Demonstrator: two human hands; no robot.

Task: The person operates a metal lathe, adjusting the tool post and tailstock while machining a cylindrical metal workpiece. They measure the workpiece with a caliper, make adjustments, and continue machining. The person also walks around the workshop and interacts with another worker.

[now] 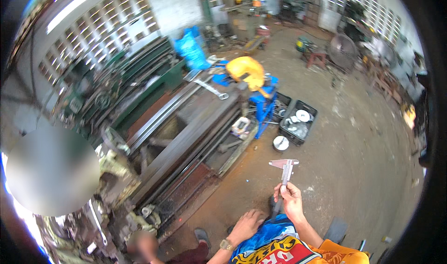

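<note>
Concrete workshop floor; right hand grips steel caliper near black crate.

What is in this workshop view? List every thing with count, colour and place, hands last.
caliper: 1, grey metal, held up over the floor
lathe: 1, dark green and grey, left and centre
wrench: 1, silver, lying on the lathe
yellow cover: 1, yellow, far end of the lathe
crate: 1, black, on the floor, holding round metal parts
disc: 1, silver, on the floor beside the crate
fan: 1, grey, far right
blue bag: 1, blue, behind the lathe
left hand: resting on the knee, wearing a watch
right hand: gripping the caliper
</note>
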